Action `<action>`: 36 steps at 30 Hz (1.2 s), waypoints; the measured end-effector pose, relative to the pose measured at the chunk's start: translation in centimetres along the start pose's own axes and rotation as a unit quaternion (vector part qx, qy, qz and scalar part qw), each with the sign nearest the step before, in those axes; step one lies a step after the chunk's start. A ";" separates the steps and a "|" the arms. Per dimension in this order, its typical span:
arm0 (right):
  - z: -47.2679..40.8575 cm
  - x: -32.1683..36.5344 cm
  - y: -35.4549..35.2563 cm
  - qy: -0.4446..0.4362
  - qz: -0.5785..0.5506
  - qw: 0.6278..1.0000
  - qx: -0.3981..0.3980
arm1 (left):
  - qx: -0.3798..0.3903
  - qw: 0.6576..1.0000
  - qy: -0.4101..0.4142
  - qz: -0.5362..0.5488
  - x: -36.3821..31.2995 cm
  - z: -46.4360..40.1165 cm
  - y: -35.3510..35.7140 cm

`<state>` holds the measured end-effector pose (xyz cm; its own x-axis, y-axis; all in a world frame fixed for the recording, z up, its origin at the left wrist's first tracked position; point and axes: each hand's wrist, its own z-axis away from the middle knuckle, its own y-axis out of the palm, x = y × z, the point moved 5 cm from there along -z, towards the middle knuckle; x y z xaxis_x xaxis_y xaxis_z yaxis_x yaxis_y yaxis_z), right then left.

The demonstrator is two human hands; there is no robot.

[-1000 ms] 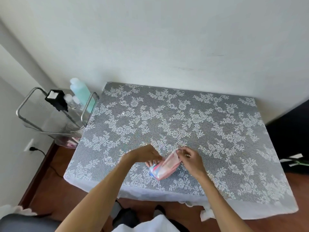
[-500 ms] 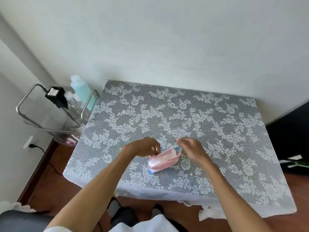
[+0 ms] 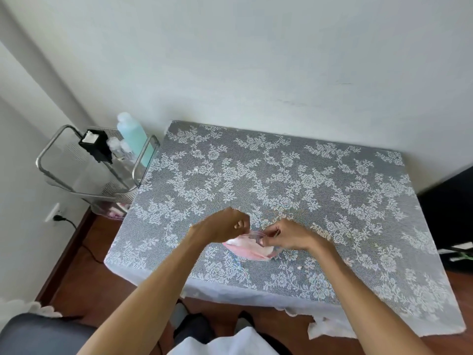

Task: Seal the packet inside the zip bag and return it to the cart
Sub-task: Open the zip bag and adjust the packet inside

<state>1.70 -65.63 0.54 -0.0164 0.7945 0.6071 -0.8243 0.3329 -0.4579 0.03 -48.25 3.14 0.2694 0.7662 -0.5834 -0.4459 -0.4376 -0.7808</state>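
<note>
Pinching zip bag (image 3: 249, 248) w/ both hands, packet blurred.

cart (image 3: 64, 187) stood L of table (image 3: 358, 201) | bottle (image 3: 133, 135) on cart's far R corner | zip bag (image 3: 249, 248) lay on table near front edge, btw both hands

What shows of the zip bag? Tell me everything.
The zip bag looks like thin clear plastic, with a pink and white packet inside filling most of it. It lies flat near the front of the table on the lace cloth. The left hand and right hand pinch its far edge from either side, fingers closed on the rim. Whether the zip is shut cannot be told.
</note>
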 end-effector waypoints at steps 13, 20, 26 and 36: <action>0.3 -0.5 0.0 -0.038 -0.013 0.991 -0.131 | 0.029 0.994 -0.040 0.102 0.8 1.1 0.8; 0.5 -0.7 0.4 -0.041 -0.019 0.994 -0.099 | 0.016 0.993 -0.042 0.111 1.0 1.0 0.8; 0.5 -0.6 -0.3 -0.043 -0.023 0.987 -0.150 | -0.043 0.990 -0.049 0.126 1.0 0.7 0.9; 1.2 -0.7 -1.6 -0.075 -0.027 0.971 -0.225 | -0.101 0.983 -0.067 0.139 1.7 0.5 1.0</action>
<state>2.35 -67.29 1.63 -0.0902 0.6980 0.7104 -0.4956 0.5873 -0.6399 -0.39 -47.09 1.49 0.0414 0.6532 -0.7560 -0.3036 -0.7127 -0.6324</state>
